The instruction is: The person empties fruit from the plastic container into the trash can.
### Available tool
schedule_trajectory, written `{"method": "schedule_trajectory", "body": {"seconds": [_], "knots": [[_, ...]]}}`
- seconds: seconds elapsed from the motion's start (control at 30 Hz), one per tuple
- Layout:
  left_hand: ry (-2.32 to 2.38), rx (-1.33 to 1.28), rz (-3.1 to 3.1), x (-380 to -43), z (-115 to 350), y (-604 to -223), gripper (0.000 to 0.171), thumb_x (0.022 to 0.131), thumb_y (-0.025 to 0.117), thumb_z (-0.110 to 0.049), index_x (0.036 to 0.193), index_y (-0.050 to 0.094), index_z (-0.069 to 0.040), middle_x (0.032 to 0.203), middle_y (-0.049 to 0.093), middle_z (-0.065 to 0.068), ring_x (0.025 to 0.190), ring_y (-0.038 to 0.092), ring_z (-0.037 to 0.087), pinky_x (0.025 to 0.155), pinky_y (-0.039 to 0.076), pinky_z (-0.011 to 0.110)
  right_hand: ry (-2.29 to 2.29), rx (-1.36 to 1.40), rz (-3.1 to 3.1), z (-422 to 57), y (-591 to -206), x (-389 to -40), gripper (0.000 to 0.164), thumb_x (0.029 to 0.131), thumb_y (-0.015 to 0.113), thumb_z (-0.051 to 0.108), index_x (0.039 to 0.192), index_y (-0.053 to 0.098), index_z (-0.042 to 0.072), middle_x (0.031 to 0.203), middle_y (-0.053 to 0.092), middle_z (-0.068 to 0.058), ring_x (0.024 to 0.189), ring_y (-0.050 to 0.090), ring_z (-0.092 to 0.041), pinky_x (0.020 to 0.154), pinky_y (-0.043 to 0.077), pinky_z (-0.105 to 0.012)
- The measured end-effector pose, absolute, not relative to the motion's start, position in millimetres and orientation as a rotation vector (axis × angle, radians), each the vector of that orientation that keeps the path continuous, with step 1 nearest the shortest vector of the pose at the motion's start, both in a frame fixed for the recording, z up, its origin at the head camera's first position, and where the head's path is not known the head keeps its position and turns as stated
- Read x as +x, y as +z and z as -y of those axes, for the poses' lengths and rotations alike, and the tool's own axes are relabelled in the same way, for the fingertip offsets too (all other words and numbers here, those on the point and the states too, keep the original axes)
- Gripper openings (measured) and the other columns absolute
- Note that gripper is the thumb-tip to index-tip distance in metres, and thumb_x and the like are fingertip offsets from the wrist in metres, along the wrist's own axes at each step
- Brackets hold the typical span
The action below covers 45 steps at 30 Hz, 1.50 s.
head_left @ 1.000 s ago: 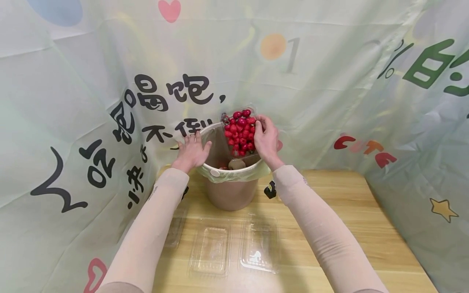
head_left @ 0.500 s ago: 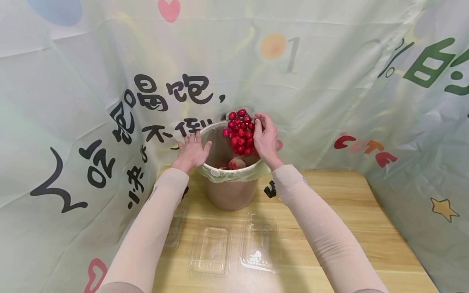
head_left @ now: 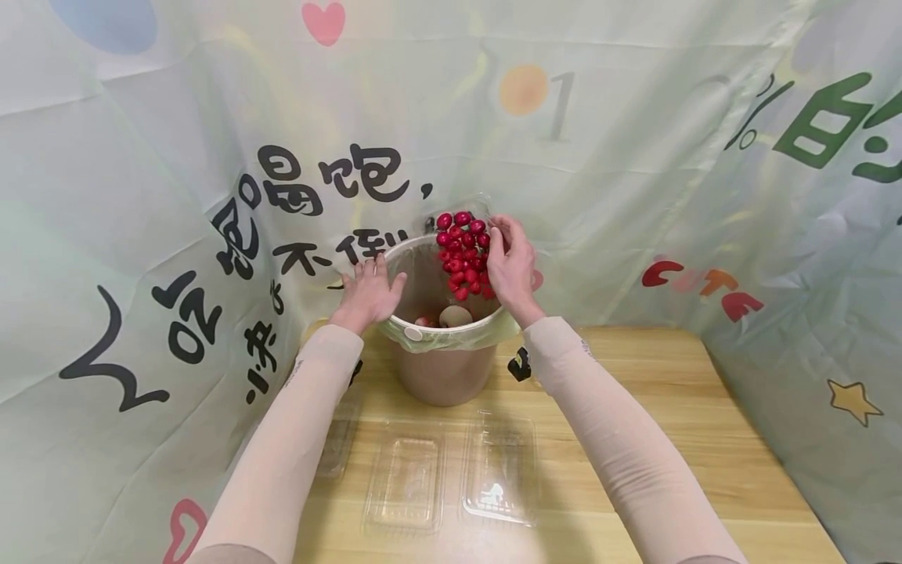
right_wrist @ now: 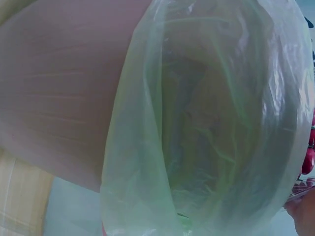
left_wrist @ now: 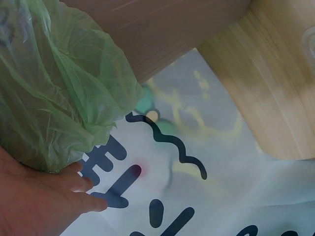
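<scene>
In the head view my right hand (head_left: 514,258) grips the right side of a clear plastic box (head_left: 481,205), tilted over the far right of the bin's mouth. A mass of shiny red cherries (head_left: 461,251) fills the box. My left hand (head_left: 369,294) rests on the left rim of the brown bin (head_left: 447,376), its fingers extended. A thin green liner bag (head_left: 458,338) is folded over that rim, and the left wrist view shows my fingers beside the bag (left_wrist: 69,88). Inside the bin lie a pale round thing (head_left: 455,316) and a reddish one (head_left: 425,321).
On the wooden table (head_left: 655,439) in front of the bin lie clear plastic trays (head_left: 409,482) (head_left: 499,470), with another tray (head_left: 337,442) partly behind the left sleeve. Printed fabric (head_left: 620,196) hangs close behind the bin and along both sides.
The cherries have shifted within the tilted box, and its lower part shows less plainly. Red seen over the pale round thing half a second ago is gone. Both hands stay nearly in place.
</scene>
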<state>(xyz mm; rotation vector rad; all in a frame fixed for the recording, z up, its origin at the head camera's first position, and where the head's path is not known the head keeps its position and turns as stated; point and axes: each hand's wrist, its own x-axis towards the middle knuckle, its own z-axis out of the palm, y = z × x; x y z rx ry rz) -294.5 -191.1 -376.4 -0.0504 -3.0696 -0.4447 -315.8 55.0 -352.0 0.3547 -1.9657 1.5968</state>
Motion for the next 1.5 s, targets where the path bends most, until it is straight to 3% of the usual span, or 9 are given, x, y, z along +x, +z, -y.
{"method": "schedule_trajectory", "body": {"seconds": [0.37, 0.57, 0.67, 0.9, 1.07, 1.5], "knots": [[-0.443, -0.051, 3.077, -293.5, 190.8, -374.6, 0.081, 0.111, 0.023, -0.053, 0.167, 0.010, 0.004, 0.171, 0.018, 0.031, 0.160, 0.015, 0.052, 0.128, 0.008, 0.072, 1.637, 0.417, 1.907, -58.4, -353.1, -314.1, 0.022, 0.108, 0.056, 0.009, 0.128, 0.064, 0.002, 0.134, 0.072, -0.019, 0.133, 0.066, -0.025, 0.113, 0.053, -0.040], [-0.435, -0.055, 3.082, -293.6, 191.0, -374.0, 0.082, 0.111, 0.021, -0.054, 0.167, 0.008, 0.004, 0.172, 0.017, 0.032, 0.160, 0.014, 0.052, 0.128, 0.007, 0.072, 1.564, 0.447, 1.945, -59.6, -355.4, -312.2, 0.024, 0.109, 0.055, 0.011, 0.130, 0.062, 0.002, 0.132, 0.073, -0.018, 0.127, 0.069, -0.026, 0.094, 0.055, -0.027], [-0.433, -0.055, 3.084, -293.2, 190.6, -373.4, 0.082, 0.110, 0.020, -0.054, 0.167, 0.008, 0.004, 0.172, 0.017, 0.031, 0.160, 0.014, 0.052, 0.128, 0.007, 0.072, 1.546, 0.478, 1.945, -59.7, -355.9, -312.5, 0.025, 0.109, 0.054, 0.010, 0.132, 0.061, 0.001, 0.132, 0.072, -0.020, 0.126, 0.069, -0.028, 0.088, 0.053, -0.026], [-0.427, -0.054, 3.086, -293.0, 190.6, -373.2, 0.082, 0.110, 0.020, -0.055, 0.167, 0.008, 0.004, 0.172, 0.018, 0.031, 0.160, 0.015, 0.052, 0.128, 0.008, 0.072, 1.492, 0.538, 1.927, -58.0, -356.5, -313.4, 0.024, 0.109, 0.054, 0.006, 0.130, 0.062, 0.001, 0.135, 0.069, -0.025, 0.133, 0.066, -0.030, 0.104, 0.058, -0.044], [-0.425, -0.058, 3.082, -293.1, 190.6, -373.7, 0.081, 0.111, 0.021, -0.053, 0.167, 0.009, 0.004, 0.171, 0.019, 0.032, 0.160, 0.016, 0.053, 0.128, 0.008, 0.073, 1.480, 0.575, 1.916, -57.3, -356.1, -310.7, 0.024, 0.107, 0.054, 0.001, 0.130, 0.062, -0.003, 0.137, 0.069, -0.025, 0.133, 0.065, -0.033, 0.110, 0.055, -0.045], [-0.401, -0.068, 3.080, -293.4, 190.7, -375.2, 0.080, 0.111, 0.020, -0.052, 0.166, 0.011, 0.005, 0.171, 0.019, 0.033, 0.159, 0.017, 0.054, 0.127, 0.008, 0.073, 1.447, 0.547, 1.914, -61.4, -354.1, -310.9, 0.024, 0.108, 0.055, 0.007, 0.131, 0.062, 0.002, 0.135, 0.071, -0.021, 0.125, 0.071, -0.031, 0.095, 0.060, -0.043]]}}
